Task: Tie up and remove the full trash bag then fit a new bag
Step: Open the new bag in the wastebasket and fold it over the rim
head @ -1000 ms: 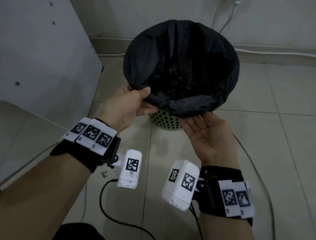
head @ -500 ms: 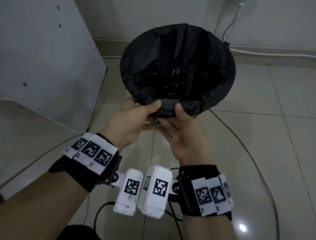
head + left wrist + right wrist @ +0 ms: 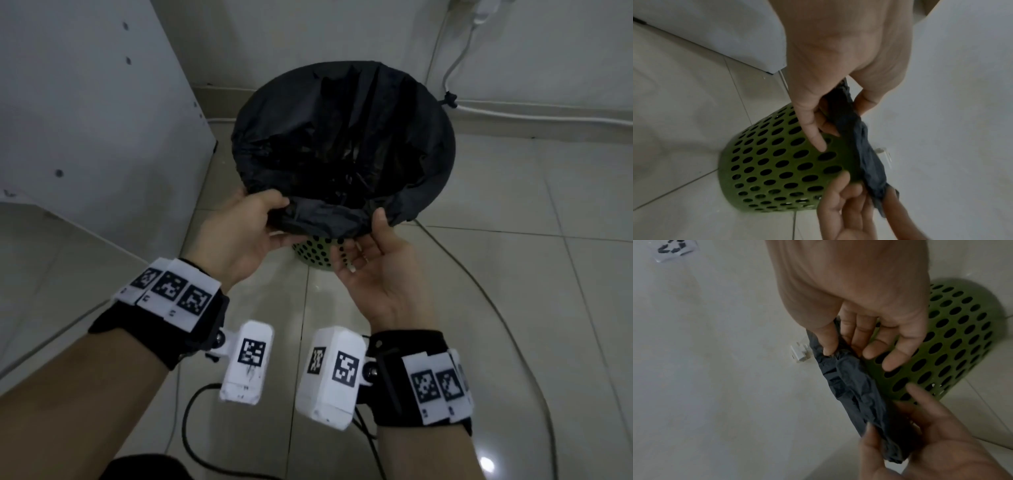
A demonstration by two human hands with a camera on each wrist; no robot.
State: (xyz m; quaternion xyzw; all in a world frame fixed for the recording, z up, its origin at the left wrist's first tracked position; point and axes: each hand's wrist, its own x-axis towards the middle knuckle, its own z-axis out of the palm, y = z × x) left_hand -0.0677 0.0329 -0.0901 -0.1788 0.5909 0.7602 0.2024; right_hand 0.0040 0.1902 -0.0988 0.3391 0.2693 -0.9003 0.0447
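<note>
A black trash bag (image 3: 342,137) lines a green perforated bin (image 3: 313,253) on the tiled floor, its edge folded over the rim. My left hand (image 3: 270,219) pinches the fold at the near left, thumb on top. My right hand (image 3: 370,246) lies palm up at the near right, thumb pressed on the fold and fingers under it. In the left wrist view the bunched bag edge (image 3: 863,146) runs from the left hand (image 3: 830,116) to the right hand (image 3: 869,194). The right wrist view shows the right hand (image 3: 838,344) pinching the bag edge (image 3: 855,394) beside the bin (image 3: 951,345).
A white cabinet (image 3: 85,120) stands close on the left. A white cable (image 3: 548,118) runs along the wall base behind the bin. Another cable (image 3: 496,308) curves over the floor on the right, and a black one (image 3: 191,428) lies near my arms.
The right hand came in from open under the rim to meet the left at the fold, then slid right along it, so the hands now hold the fold apart.
</note>
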